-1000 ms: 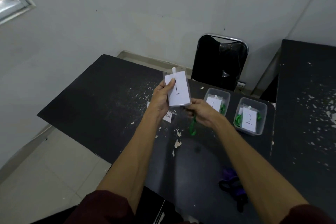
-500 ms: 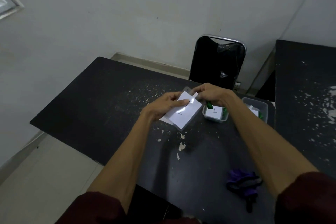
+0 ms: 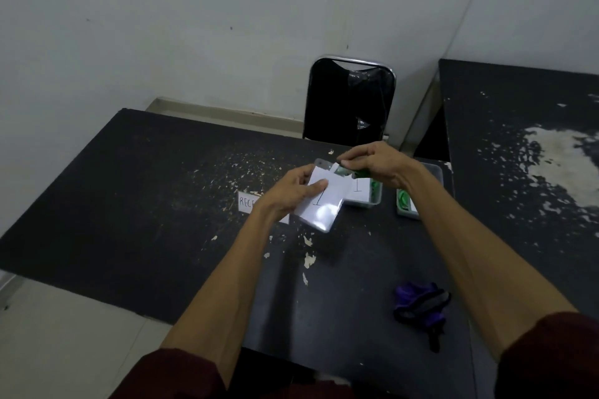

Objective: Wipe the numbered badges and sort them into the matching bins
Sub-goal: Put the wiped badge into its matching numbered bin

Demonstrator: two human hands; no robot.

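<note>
One badge (image 3: 324, 208), a clear sleeve with a white card marked "1", is sitting in the grip of the left hand (image 3: 291, 193). The thumb is lying across the card's face and the other fingers are going behind it, so the grip is closing round the badge's left edge. The badge is tilting, with its far end pointing toward the bins.

At that far end the right hand (image 3: 372, 162) is pinching one green lanyard (image 3: 361, 174) between curled fingers, with the palm facing down. Both forearms are reaching forward over the dark surface (image 3: 162, 188), the right one crossing above the bins.

Two clear bins are standing side by side on the surface. The first bin (image 3: 372, 203) is holding a card with "1" and something green, and it is lying just beyond the badge and under the right hand. I cannot tell whether the badge is touching it. The second bin (image 3: 405, 213) is partly hiding behind the right forearm.

One purple and black cloth (image 3: 421, 303) is lying bunched near the right arm. One white paper label (image 3: 247, 202) is lying flat, partly under the left wrist. One black chair (image 3: 350, 100) is standing behind the surface, and a second dark surface (image 3: 518, 155) is standing to the right.
</note>
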